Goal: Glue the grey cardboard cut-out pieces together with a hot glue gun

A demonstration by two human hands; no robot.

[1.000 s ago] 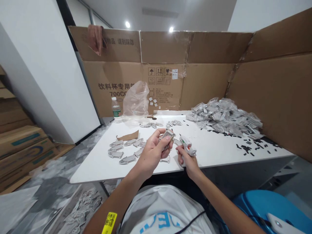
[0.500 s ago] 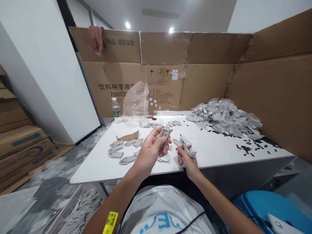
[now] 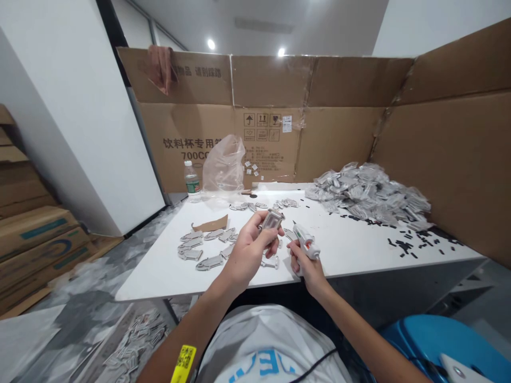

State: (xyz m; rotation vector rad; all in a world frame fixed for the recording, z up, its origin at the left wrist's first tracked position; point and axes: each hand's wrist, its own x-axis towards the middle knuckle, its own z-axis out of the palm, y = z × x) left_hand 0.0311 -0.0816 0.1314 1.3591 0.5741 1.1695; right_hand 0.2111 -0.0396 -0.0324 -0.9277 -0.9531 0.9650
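The left hand (image 3: 248,251) was closed around a small silver piece (image 3: 272,218), pinched between thumb and fingertips and raised a little above the table, tilted toward the camera. Just to its right, the right hand (image 3: 306,265) was wrapped fully round the grip of a white glue gun (image 3: 306,241), whose nozzle pointed up and to the left, near the silver piece but not touching it. Both hands hung over the near edge of the white table (image 3: 343,252). Under and to the left of the left hand lay flat grey cut-outs (image 3: 198,248) in loose rows, with a torn cardboard scrap (image 3: 210,223) just behind them. More of the same grey shapes sat farther back at mid-table. To the right, well apart from the hands, a heap of silver packets (image 3: 369,191) was piled against the cardboard wall (image 3: 339,133), and black bits (image 3: 407,246) were scattered in front of the heap. At the back left stood a water bottle (image 3: 192,182) beside a crumpled clear plastic bag (image 3: 223,165). A reddish cloth (image 3: 162,66) hung over the top of the wall. On the left forearm a yellow tag (image 3: 182,364) showed, brown cartons (image 3: 35,239) were stacked on the floor at left, and a blue seat (image 3: 439,335) sat at lower right.
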